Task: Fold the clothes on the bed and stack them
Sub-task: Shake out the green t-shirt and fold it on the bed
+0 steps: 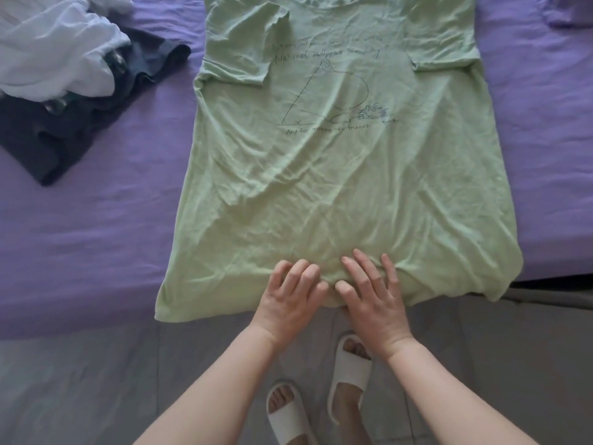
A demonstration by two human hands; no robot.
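A light green T-shirt [340, 175] with a line drawing and handwriting lies face up on the purple bed [96, 239], neck at the far side, hem hanging slightly over the near edge. Its left sleeve is folded in over the chest. My left hand [290, 297] and my right hand [372, 293] rest side by side on the middle of the hem, palms down. The right hand's fingers are spread flat on the cloth, and the left hand's fingers are slightly bent.
A crumpled white garment [54, 49] lies on a dark blue garment [64, 130] at the far left of the bed. Below the bed edge is grey floor [80, 387], where my feet in white slippers [349, 364] stand.
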